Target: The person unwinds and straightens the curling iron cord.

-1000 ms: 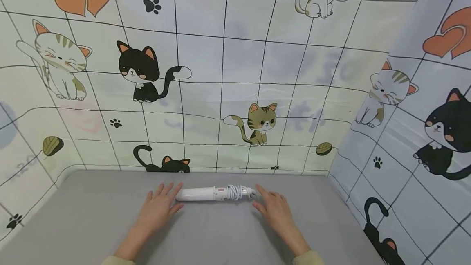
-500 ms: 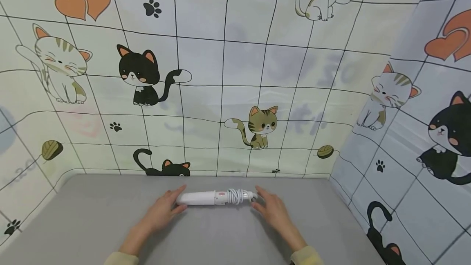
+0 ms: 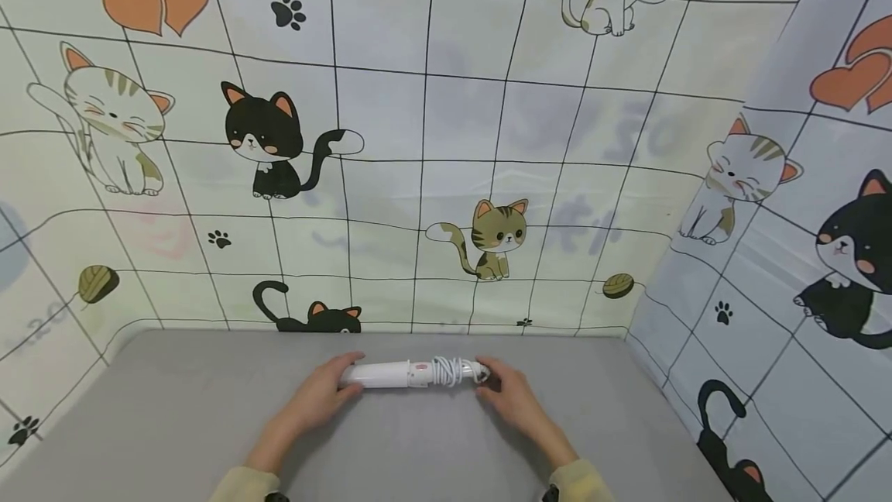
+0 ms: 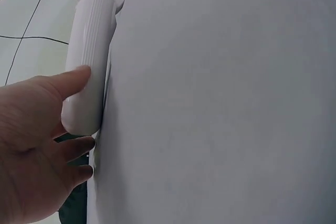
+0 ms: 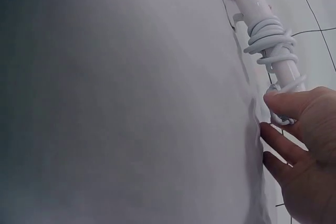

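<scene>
**Both hands holding a white hair-styling wand (image 3: 379, 375) by its ends, its cord (image 3: 446, 371) wound up**

Nearer than the wand, two pale yellow sleeves (image 3: 240, 484) are reaching in from the bottom of the head view. The left hand (image 3: 317, 393) is gripping the wand's smooth, rounded end, its thumb lying along the near side. The right hand (image 3: 516, 397) is holding the wand's narrow cord end between thumb and fingers. So the taking hold is looking done, or nearly so. The wand itself is lying crosswise between the hands and seemingly resting on the gray tabletop (image 3: 418, 455); any lifting or turning is not yet showing. The cord is circling the wand's right part in tight coils, so no unwinding is showing either.

As for what is hard to make out: dark bands (image 3: 276, 497) at the cuffs, nearer than the wand, are being cut off by the picture's bottom edge. The left fingers are partly hiding behind the wand's rounded end, and how firmly they are pressing is impossible to tell. The right hand is covering the wand's tip, so the plug is not clearly showing. A pinkish mark (image 3: 421, 367) beside the coils is too small to read. Beyond the wand, the cat-print backdrop (image 3: 390, 115) is running past the top edge.
</scene>
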Motion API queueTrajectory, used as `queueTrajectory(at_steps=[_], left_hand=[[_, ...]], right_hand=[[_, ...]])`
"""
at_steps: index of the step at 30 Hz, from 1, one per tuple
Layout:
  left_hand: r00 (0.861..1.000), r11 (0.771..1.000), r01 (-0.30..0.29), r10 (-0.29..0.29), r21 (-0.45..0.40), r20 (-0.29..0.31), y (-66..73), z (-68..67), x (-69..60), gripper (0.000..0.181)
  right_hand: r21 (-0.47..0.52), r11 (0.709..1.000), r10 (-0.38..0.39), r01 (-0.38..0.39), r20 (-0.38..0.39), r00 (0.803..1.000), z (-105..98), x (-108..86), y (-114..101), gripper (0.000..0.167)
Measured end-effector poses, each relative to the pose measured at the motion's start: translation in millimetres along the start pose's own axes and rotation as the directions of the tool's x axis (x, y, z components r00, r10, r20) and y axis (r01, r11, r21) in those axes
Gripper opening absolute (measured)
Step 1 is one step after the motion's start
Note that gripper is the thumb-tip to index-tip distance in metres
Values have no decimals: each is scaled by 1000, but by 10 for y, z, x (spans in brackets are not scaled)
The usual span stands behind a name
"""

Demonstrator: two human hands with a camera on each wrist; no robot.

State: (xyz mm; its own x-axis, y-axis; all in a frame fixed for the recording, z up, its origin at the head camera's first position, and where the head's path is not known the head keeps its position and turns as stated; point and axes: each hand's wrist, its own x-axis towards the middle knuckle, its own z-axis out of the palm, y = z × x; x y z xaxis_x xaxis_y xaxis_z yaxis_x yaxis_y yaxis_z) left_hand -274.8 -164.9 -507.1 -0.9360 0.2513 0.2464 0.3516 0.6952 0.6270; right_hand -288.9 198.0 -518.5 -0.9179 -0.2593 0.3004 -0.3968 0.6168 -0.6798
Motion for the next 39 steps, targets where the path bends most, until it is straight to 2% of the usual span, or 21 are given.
queueTrajectory(at_steps=[10, 14, 21, 27, 32, 36, 39], left_hand=[[1000, 1000, 1, -1, 17, -7, -29, 46, 42, 38], [1000, 999, -25, 26, 28, -6, -21, 35, 71, 35], [995, 996, -87, 86, 26, 47, -50, -31, 43, 35], [993, 992, -102, 106, -81, 46, -78, -69, 3, 36], [995, 978, -95, 95, -186, -7, -46, -73, -64, 38], [997, 967, -77, 69, -244, -42, 1, -106, -120, 38], [998, 956, -62, 53, -286, -39, 42, -152, -159, 38]], right_hand=[[92, 996, 5, -1, -45, 999, -23, 13, 18, 36], [105, 994, -2, 7, -50, 999, -28, 14, 38, 34], [144, 988, 49, -46, -20, 999, -32, -9, 42, 34], [222, 971, 92, -86, -17, 996, -72, -79, -20, 36], [281, 954, 115, -105, -22, 993, -114, -123, -80, 36], [359, 929, 112, -93, -31, 993, -151, -165, -136, 35], [407, 911, 87, -61, -45, 995, -188, -204, -177, 35]])
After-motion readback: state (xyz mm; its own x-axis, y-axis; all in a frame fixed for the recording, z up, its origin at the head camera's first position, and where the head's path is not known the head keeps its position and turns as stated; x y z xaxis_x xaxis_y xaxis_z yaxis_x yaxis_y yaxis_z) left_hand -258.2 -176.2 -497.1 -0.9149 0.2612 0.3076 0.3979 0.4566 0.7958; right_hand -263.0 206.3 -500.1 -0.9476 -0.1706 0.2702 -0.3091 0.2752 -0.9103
